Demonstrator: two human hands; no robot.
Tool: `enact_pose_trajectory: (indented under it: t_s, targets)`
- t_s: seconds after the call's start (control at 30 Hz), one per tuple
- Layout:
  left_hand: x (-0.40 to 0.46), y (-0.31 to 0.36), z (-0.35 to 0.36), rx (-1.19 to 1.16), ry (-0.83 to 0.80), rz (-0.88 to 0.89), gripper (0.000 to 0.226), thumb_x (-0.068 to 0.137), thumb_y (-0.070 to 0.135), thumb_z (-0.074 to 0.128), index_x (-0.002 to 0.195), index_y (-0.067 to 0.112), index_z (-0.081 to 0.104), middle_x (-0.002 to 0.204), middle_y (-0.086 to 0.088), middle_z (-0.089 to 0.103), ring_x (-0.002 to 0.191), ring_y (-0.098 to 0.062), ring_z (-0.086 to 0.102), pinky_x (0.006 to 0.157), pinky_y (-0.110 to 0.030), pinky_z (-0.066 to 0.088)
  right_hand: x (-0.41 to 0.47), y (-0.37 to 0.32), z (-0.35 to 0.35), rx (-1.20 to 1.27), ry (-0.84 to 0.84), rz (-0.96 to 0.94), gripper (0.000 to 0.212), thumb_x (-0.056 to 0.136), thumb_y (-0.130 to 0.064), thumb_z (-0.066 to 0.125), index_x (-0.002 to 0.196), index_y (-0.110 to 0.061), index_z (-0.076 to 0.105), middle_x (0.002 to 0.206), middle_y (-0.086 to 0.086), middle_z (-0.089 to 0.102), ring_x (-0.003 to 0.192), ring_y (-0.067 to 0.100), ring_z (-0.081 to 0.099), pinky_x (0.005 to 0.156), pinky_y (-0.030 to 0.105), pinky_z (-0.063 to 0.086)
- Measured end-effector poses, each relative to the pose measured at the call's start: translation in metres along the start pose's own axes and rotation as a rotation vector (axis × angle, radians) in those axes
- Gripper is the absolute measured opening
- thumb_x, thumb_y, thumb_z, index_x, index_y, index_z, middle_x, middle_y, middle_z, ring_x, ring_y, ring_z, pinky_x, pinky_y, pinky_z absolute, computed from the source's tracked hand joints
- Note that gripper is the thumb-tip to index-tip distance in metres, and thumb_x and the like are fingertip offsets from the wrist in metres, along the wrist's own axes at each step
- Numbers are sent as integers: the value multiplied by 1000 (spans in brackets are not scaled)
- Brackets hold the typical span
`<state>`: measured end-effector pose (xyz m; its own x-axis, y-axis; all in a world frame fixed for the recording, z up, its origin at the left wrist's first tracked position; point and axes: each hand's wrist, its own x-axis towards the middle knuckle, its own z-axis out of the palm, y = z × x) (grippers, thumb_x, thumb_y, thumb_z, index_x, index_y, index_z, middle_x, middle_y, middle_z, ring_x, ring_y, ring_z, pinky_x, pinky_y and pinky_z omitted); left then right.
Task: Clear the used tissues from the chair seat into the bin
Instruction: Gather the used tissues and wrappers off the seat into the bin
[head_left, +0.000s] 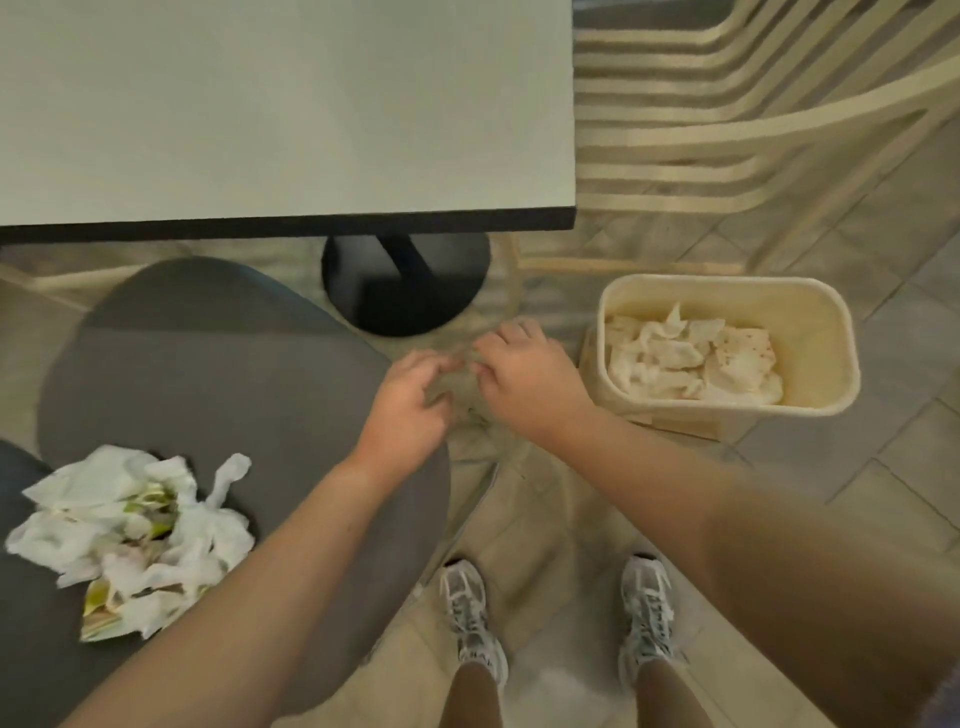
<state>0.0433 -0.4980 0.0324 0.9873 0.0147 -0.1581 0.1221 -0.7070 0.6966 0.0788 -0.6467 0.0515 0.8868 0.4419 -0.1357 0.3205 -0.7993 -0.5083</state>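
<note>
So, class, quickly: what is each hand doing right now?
Left hand: fingers curled; what it holds cannot be told.
Right hand: likewise, cannot be told.

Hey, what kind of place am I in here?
Probably a cafe or casual eatery: a pedestal table, a padded chair seat strewn with used tissues, and slatted wooden chairs on a tiled floor.
</note>
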Motion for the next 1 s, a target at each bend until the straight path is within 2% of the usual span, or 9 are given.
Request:
enact_pose_trajectory:
  t_s: [0.2, 0.3, 0.47, 0.57, 0.63, 0.73, 0.8, 0.87, 1.0]
  targets:
    - [-39, -100, -74, 144, 31, -100, 39, 69, -6, 53, 105, 4, 66, 110, -19, 61, 109, -31, 52, 92, -12, 24, 37, -93, 60, -41, -128, -39, 32, 93, -27, 43, 119, -11, 52, 125, 13, 52, 120, 32, 43, 97, 42, 38]
    - [-60, -151, -105, 189, 48, -164, 40, 72, -8, 54, 108, 6, 65, 110, -17, 60, 106, -35, 52, 90, -11, 24, 54, -130, 91, -36, -184, -75, 31, 94, -27, 42, 120, -12, 52, 126, 13, 50, 121, 32, 42, 98, 41, 38]
    - [-97, -220, -144, 226, 77, -328, 40, 79, -10, 52, 113, 10, 62, 112, -9, 55, 111, -27, 44, 91, -15, 25, 71, -182, 142, -56, -336, -165, 32, 96, -29, 41, 121, -13, 50, 127, 11, 49, 121, 31, 40, 98, 41, 38]
    - [-113, -251, -156, 196, -37, -427, 52, 72, -8, 54, 119, 14, 59, 111, -2, 49, 117, -26, 38, 94, -19, 25, 72, -203, 172, -47, -416, -227, 32, 95, -30, 44, 121, -12, 51, 124, 10, 50, 119, 29, 40, 99, 40, 39]
    - [-120, -266, -161, 232, -187, -439, 58, 67, 9, 57, 124, 18, 55, 124, -5, 47, 124, -27, 34, 99, -23, 24, 72, -214, 190, -48, -473, -267, 33, 94, -29, 45, 122, -11, 50, 123, 10, 50, 119, 29, 40, 99, 41, 40]
    - [-127, -283, -162, 382, -420, -382, 73, 65, 30, 65, 135, 24, 43, 135, -6, 38, 126, -29, 29, 105, -33, 28, 68, -225, 216, -37, -561, -311, 35, 92, -30, 50, 122, -11, 50, 123, 10, 50, 119, 29, 39, 99, 46, 41]
    - [-129, -293, -160, 448, -477, -331, 82, 66, 34, 75, 138, 24, 38, 135, -8, 39, 124, -29, 32, 104, -39, 34, 65, -230, 232, -2, -625, -333, 39, 88, -34, 56, 121, -12, 51, 124, 8, 50, 119, 27, 37, 98, 46, 41]
    - [-129, -301, -158, 420, -453, -331, 75, 68, 24, 76, 135, 19, 43, 128, -10, 44, 118, -28, 39, 98, -37, 38, 60, -232, 247, 16, -692, -354, 51, 83, -40, 63, 124, -14, 48, 128, 7, 46, 122, 26, 35, 102, 45, 39]
    - [-127, -305, -154, 317, -322, -360, 41, 80, 2, 59, 121, 6, 57, 115, -18, 55, 107, -32, 53, 91, -35, 42, 48, -236, 268, 5, -792, -299, 85, 71, -49, 71, 137, -16, 31, 137, 11, 33, 130, 29, 27, 107, 46, 34]
